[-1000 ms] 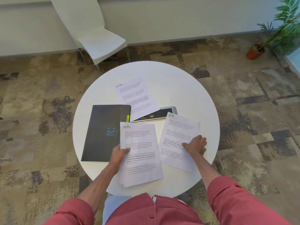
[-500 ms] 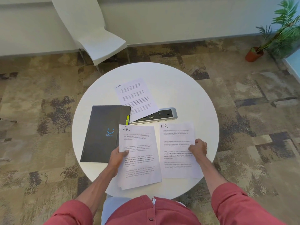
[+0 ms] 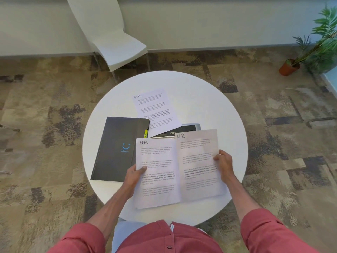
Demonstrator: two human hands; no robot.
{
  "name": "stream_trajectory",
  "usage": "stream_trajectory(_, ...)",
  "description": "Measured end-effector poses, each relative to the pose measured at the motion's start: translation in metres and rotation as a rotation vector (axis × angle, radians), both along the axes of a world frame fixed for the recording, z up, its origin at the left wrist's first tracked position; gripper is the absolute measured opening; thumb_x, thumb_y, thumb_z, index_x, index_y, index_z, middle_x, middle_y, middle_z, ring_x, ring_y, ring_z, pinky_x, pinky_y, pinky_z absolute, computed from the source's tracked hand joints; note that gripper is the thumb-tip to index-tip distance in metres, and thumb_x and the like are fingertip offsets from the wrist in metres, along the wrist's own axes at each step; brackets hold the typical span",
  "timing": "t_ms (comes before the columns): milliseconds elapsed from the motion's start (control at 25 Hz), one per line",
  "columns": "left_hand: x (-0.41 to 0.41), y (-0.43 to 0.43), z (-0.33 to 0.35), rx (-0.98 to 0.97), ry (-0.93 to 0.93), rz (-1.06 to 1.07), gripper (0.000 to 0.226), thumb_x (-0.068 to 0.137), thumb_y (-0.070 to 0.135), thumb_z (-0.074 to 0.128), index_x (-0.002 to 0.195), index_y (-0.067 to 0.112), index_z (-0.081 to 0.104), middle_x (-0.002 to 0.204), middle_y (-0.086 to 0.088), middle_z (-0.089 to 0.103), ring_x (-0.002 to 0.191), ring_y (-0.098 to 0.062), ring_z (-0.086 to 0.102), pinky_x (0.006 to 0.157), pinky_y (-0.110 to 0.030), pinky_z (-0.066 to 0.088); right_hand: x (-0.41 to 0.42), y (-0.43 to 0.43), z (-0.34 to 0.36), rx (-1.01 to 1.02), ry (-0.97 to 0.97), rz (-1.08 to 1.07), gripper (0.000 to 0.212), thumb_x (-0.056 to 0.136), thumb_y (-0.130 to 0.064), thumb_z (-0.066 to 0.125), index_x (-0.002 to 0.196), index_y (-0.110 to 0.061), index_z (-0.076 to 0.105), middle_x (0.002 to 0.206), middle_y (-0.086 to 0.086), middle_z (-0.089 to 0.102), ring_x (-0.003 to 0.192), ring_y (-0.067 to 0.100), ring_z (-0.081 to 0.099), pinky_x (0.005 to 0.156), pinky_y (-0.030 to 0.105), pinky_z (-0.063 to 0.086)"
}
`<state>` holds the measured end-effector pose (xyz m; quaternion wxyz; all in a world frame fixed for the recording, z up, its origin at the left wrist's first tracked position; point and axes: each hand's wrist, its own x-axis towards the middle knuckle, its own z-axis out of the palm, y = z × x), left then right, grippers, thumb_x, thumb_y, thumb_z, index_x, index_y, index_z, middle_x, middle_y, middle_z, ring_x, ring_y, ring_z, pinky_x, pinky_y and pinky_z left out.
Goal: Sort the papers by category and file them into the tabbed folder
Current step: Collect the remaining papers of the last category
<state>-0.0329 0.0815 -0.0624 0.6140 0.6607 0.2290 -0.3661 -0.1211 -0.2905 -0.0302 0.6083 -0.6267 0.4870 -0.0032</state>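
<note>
Sorting: clamps HR stack point(image 3: 158, 194) in left grip point(image 3: 134, 177), pinches loose HR sheet point(image 3: 198, 183) in right grip point(image 3: 224, 161); should square edges before laying sheet on stack.

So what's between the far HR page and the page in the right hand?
In the head view, a silver socket panel, partly covered by the far HR page and the page in the right hand.
</note>
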Motion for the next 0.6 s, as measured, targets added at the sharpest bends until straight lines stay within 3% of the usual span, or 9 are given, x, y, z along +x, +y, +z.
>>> stream_trajectory(120, 0.002, -0.003, 0.005, -0.043, 0.001, 0.021, 0.026, 0.102, 0.013, 0.070, 0.128, 0.006, 0.071, 0.114, -0.014, 0.082, 0.104, -0.038, 0.079, 0.096, -0.058, 0.062, 0.027, 0.031, 0.005, 0.058, 0.042, 0.127, 0.036, 0.083, 0.009, 0.051, 0.062, -0.018, 0.039, 0.048, -0.014, 0.042, 0.044, 0.003, 0.037, 0.042, 0.017, 0.028)
stream_trajectory(200, 0.006, -0.005, 0.010, -0.083, 0.004, 0.033, 0.026, 0.102, 0.012, 0.071, 0.127, 0.006, 0.071, 0.116, -0.016, 0.081, 0.106, -0.039, 0.078, 0.096, -0.058, 0.062, 0.042, 0.049, -0.006, 0.066, 0.075, 0.236, 0.021, 0.076, -0.011, 0.059, 0.068, -0.018, 0.040, 0.059, -0.006, 0.044, 0.056, 0.011, 0.040, 0.052, 0.025, 0.028)
stream_trajectory(280, 0.010, -0.008, 0.016, -0.119, 0.013, 0.041, 0.026, 0.102, 0.012, 0.071, 0.127, 0.006, 0.071, 0.118, -0.017, 0.080, 0.108, -0.040, 0.078, 0.096, -0.056, 0.062, 0.051, 0.058, -0.028, 0.087, 0.091, 0.336, 0.019, 0.069, -0.025, 0.061, 0.077, -0.011, 0.050, 0.074, 0.005, 0.059, 0.070, 0.021, 0.054, 0.064, 0.032, 0.040)
stream_trajectory(400, 0.018, -0.009, 0.021, -0.123, 0.006, 0.050, 0.029, 0.101, 0.017, 0.072, 0.129, 0.008, 0.072, 0.120, -0.014, 0.080, 0.112, -0.038, 0.077, 0.094, -0.051, 0.063, 0.065, 0.079, -0.032, 0.156, 0.080, 0.382, 0.025, 0.085, -0.016, 0.065, 0.108, -0.006, 0.062, 0.104, 0.011, 0.076, 0.090, 0.028, 0.073, 0.075, 0.047, 0.061)
stream_trajectory(480, 0.023, -0.008, 0.022, -0.120, 0.005, 0.066, 0.031, 0.102, 0.028, 0.071, 0.129, 0.013, 0.074, 0.123, -0.013, 0.079, 0.112, -0.034, 0.077, 0.099, -0.052, 0.061, 0.071, 0.090, -0.028, 0.155, 0.055, 0.416, 0.026, 0.094, -0.004, 0.065, 0.119, -0.008, 0.057, 0.113, 0.010, 0.073, 0.094, 0.028, 0.074, 0.076, 0.046, 0.063)
stream_trajectory(600, 0.028, -0.005, 0.025, -0.154, 0.047, 0.071, 0.049, 0.108, 0.057, 0.051, 0.130, 0.021, 0.076, 0.124, -0.006, 0.080, 0.113, -0.027, 0.077, 0.101, -0.049, 0.059, 0.077, 0.097, -0.036, 0.125, -0.002, 0.501, 0.034, 0.093, 0.000, 0.067, 0.121, -0.012, 0.053, 0.121, 0.013, 0.071, 0.099, 0.028, 0.075, 0.075, 0.042, 0.064)
